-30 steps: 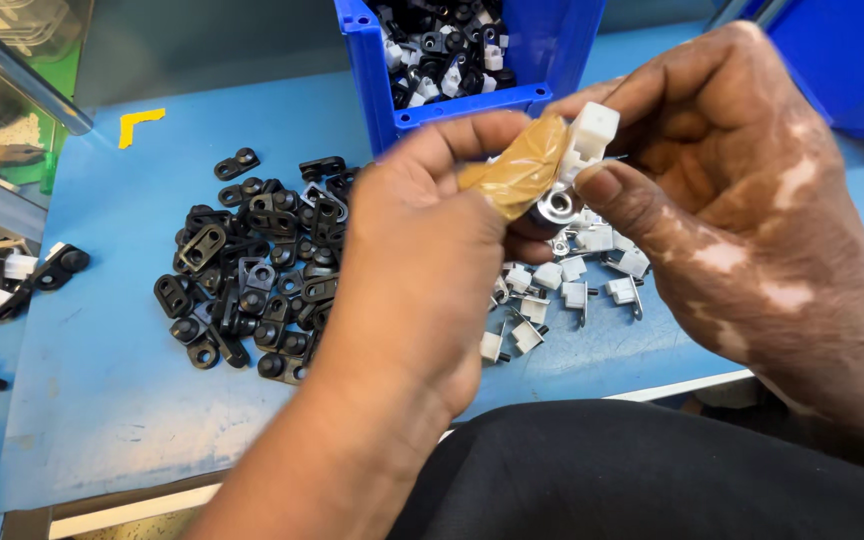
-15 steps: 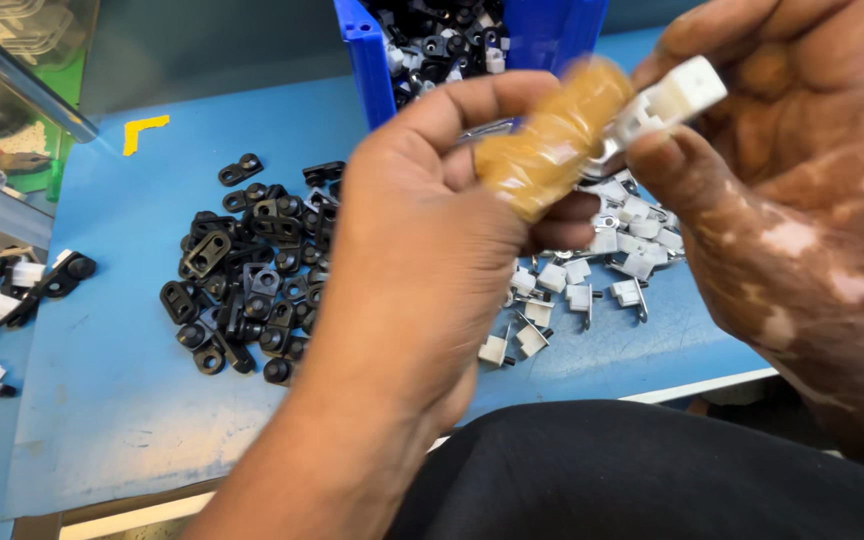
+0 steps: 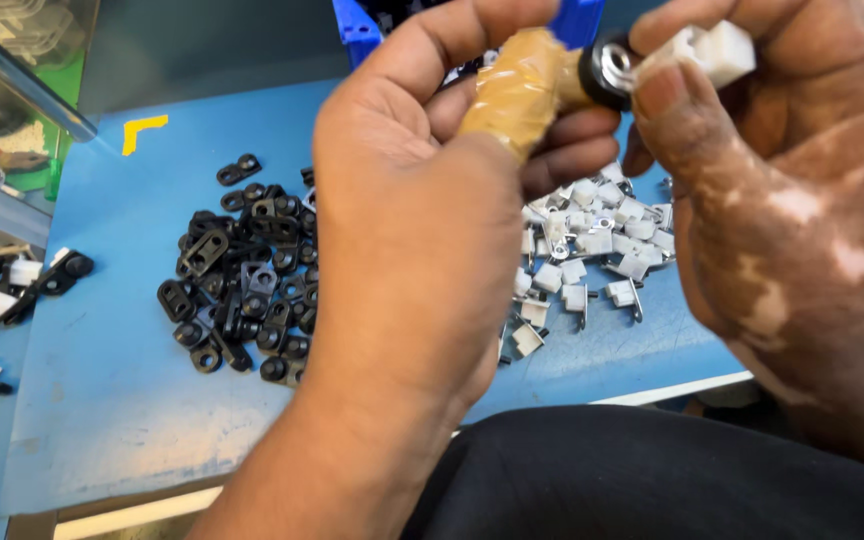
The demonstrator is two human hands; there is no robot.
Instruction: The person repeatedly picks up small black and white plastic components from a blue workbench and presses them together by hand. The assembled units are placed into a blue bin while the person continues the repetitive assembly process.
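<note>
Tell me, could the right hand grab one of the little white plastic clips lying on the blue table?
Probably not right away: the right hand is up above the white plastic clips, already pinching a white clip with a black ring. Nothing lies over the pile on the blue table.

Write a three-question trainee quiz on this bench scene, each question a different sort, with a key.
1. True or false: the pile of small black plastic clips lies inside the blue plastic bin.
2. What colour is the small plastic block pinched in the right hand?
3. The left hand has tan tape on: A) its thumb B) its wrist C) nothing.

Key: 1 false, on the blue table; 2 white; 3 A.
</note>
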